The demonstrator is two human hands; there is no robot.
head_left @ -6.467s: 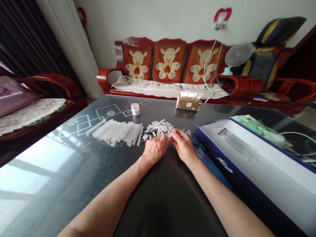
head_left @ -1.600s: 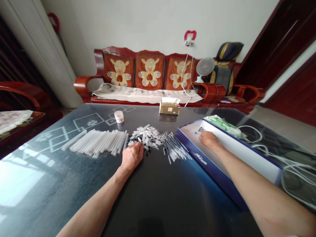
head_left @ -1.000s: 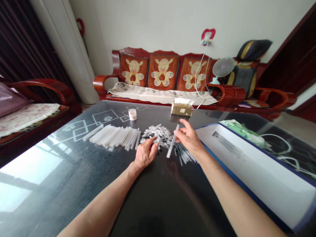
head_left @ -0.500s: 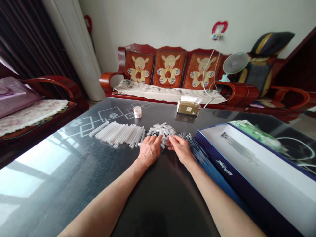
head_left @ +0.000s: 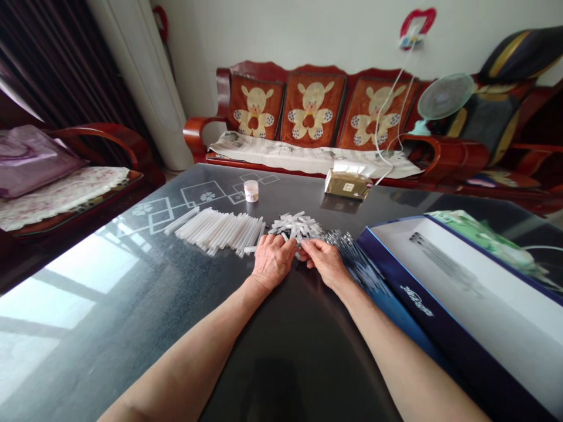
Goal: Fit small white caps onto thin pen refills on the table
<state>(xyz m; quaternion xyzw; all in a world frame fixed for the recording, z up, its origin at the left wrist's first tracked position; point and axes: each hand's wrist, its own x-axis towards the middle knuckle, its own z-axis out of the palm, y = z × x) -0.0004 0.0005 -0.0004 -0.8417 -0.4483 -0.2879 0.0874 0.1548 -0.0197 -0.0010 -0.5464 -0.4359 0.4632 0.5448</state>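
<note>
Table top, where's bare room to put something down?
The table is bare left of the left hand, nearer than the white tubes, and between both forearms. Crowded: the strip from tubes through small caps and refills to the blue box.

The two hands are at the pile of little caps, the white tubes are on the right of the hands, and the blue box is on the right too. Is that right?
Not quite. In the head view the white tubes lie to the left of the hands, not the right. The left hand and right hand do meet at the caps, and the blue box is on the right.
</note>
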